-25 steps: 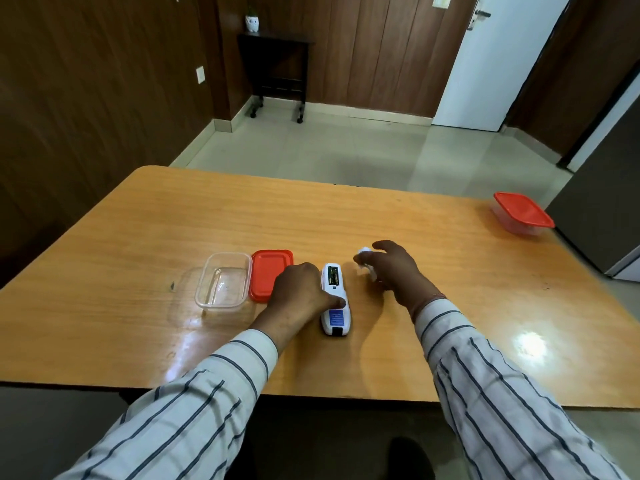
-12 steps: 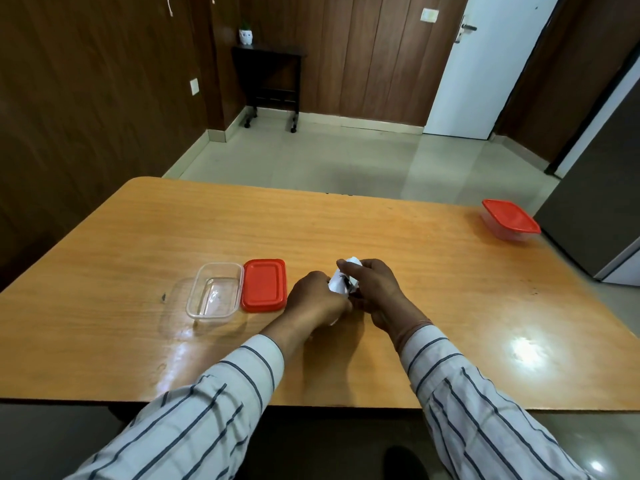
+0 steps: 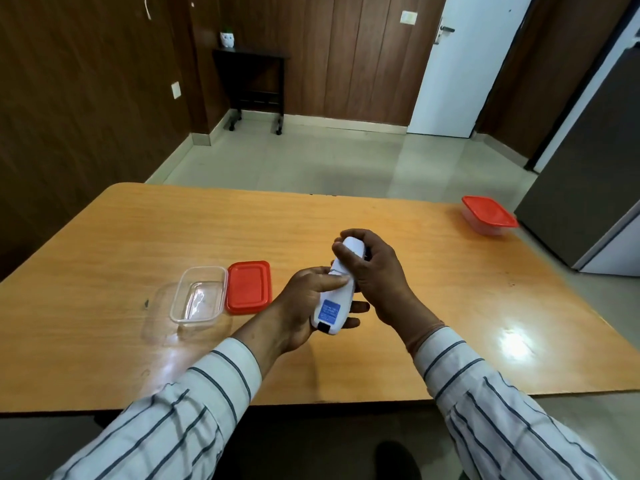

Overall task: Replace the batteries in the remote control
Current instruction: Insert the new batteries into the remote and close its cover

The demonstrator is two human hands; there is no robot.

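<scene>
A white remote control (image 3: pixel 335 301), back side up with a blue label near its lower end, is held above the wooden table (image 3: pixel 138 237). My left hand (image 3: pixel 304 306) cradles its lower half from below, thumb pressed across the back. My right hand (image 3: pixel 374 271) grips the upper end, thumb on the white battery cover (image 3: pixel 353 249). The battery slot is hidden under the cover and my fingers, and no batteries can be seen.
An empty clear plastic box (image 3: pixel 199 296) sits left of the hands with its red lid (image 3: pixel 248 286) lying beside it. A closed box with a red lid (image 3: pixel 488 214) stands at the table's far right corner, next to a grey cabinet (image 3: pixel 581 188).
The remote lay on the table with its battery slot uncovered. Both hands have lifted it, and the right hand has brought the white cover onto its back.
</scene>
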